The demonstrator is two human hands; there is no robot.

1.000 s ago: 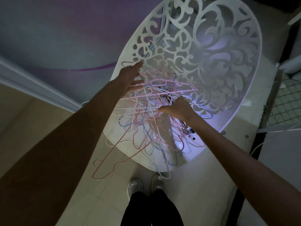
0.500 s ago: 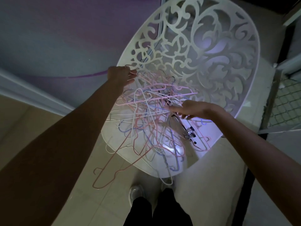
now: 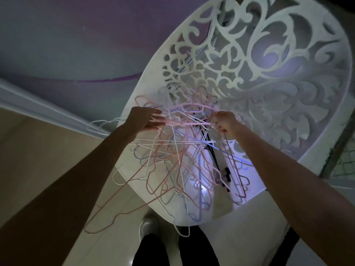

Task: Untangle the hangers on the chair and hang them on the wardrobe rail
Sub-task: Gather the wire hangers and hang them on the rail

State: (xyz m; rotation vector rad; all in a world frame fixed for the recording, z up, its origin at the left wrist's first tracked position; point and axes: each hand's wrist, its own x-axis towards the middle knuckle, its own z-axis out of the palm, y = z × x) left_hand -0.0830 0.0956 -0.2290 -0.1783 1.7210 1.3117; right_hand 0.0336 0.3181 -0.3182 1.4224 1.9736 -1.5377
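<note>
- Hangers, thin wire ones in pink, white and blue, lie in a tangled heap on the seat of the white chair, some hanging over its front edge.
- Left hand reaches into the heap's left side, fingers straight and slightly apart, touching the pink wires.
- Right hand has its fingers curled round hanger wires at the heap's upper right.
- Chair back is cut in an open scroll pattern.

One white cut-out chair carries a single tangle of thin hangers, too many to count, with two hands above its seat and one shoe below it.
</note>
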